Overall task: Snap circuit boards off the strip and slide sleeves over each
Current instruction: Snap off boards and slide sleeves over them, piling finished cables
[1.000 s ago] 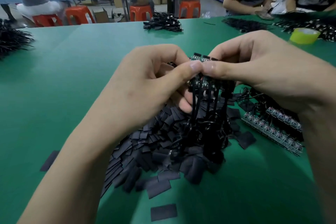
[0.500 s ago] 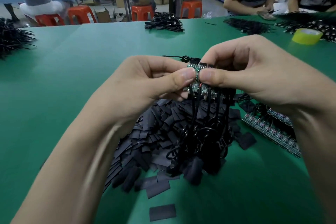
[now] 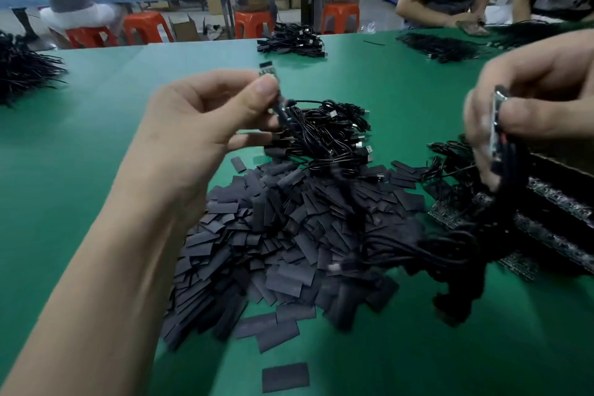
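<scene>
My left hand [image 3: 205,125] pinches a single small circuit board [image 3: 267,71] between thumb and forefinger, and its black cable hangs down toward the table. Far to the right, my right hand [image 3: 530,106] grips the strip of circuit boards [image 3: 496,125], blurred, with several black cables dangling under it. A large heap of flat black sleeves [image 3: 289,235] lies on the green table [image 3: 96,154] below and between my hands. Behind the heap sits a coil of black USB cables [image 3: 331,135].
More circuit board strips [image 3: 553,222] lie at the right beside a cardboard edge. Black cable bundles sit at the far left [image 3: 22,71], far centre [image 3: 292,42] and far right [image 3: 440,48]. Two people work at the table's far right corner; others sit on red stools behind.
My hands have pulled apart: the left now holds one board snapped off the strip, and the right has swung out to the right with the rest of the strip and its cables.
</scene>
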